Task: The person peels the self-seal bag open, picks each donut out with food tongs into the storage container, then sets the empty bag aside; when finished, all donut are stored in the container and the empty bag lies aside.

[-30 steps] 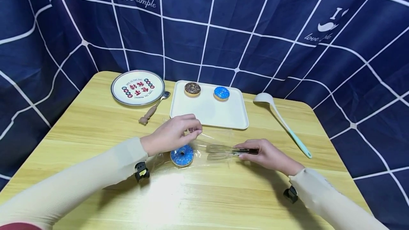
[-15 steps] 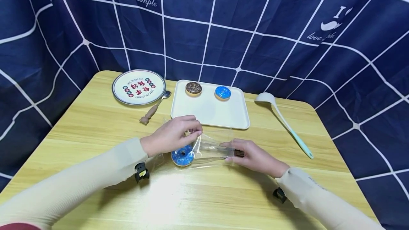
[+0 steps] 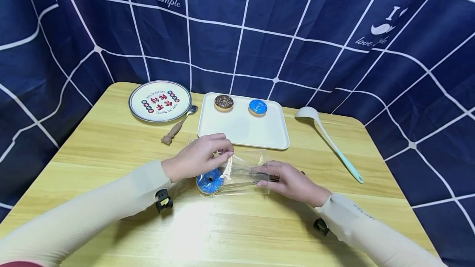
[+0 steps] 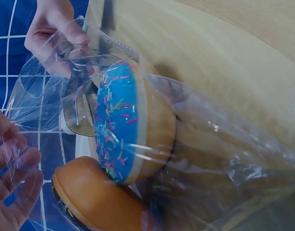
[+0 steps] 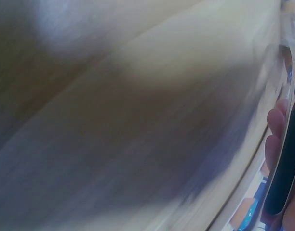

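Note:
My left hand pinches the upper edge of a clear plastic bag. Inside the bag, a blue-iced doughnut with sprinkles lies at the left. Leaning against it in the left wrist view is a second doughnut with dark icing, hidden behind my left hand in the head view. My right hand grips a pair of tongs by the dark handles, fingertips right at the bag's mouth. The clear tong ends are in the bag, close to the blue doughnut.
Behind the hands stands a white tray bearing a chocolate doughnut and another blue doughnut. A printed plate and a spoon lie at the left, a ladle at the right. A blue checked curtain hangs behind the table.
My right hand has moved left with the tongs, bringing their ends deeper into the bag toward the blue doughnut. The left hand has stayed in place on the bag's edge.

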A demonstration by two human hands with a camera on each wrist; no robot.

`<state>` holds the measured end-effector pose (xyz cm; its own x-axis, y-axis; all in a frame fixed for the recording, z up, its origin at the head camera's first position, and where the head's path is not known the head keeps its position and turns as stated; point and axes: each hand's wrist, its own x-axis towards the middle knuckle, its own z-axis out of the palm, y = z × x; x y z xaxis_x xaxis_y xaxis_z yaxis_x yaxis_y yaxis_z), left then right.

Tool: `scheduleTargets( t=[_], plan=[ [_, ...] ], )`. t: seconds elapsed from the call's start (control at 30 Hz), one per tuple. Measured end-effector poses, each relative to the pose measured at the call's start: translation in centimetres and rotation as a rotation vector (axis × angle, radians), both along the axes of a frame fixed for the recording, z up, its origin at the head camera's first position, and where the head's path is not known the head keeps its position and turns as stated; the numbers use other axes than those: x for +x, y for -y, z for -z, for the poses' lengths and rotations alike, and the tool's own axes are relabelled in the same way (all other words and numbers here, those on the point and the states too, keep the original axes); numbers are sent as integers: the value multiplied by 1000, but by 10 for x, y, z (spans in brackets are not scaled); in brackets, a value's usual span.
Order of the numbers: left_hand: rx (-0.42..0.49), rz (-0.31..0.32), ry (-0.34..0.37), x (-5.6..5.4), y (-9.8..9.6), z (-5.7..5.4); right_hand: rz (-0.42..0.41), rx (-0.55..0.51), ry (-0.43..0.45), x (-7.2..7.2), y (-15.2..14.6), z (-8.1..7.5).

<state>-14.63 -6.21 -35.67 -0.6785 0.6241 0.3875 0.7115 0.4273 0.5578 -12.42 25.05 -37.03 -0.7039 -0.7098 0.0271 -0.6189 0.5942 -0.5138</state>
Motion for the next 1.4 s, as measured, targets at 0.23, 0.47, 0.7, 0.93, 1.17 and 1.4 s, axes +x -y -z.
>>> scheduleTargets(
  t=[0.23, 0.47, 0.7, 0.93, 1.17, 1.4],
  plan=[
    [-5, -5, 2, 0, 1, 1, 5, -13, -32, 1, 1, -1],
    [9, 7, 0, -1, 2, 0, 15, -33, -36, 1, -5, -4],
    [10, 15, 3, -1, 2, 0, 27, -70, 10, 3, -19, -8],
    [7, 35, -1, -1, 1, 0, 52, -106, 41, 9, -38, -9],
    [6, 39, -3, -1, 0, 1, 84, -105, 12, 14, -59, -8],
    [4, 47, -1, 0, -1, 2, 122, -101, -20, 19, -81, -10]
  ],
)
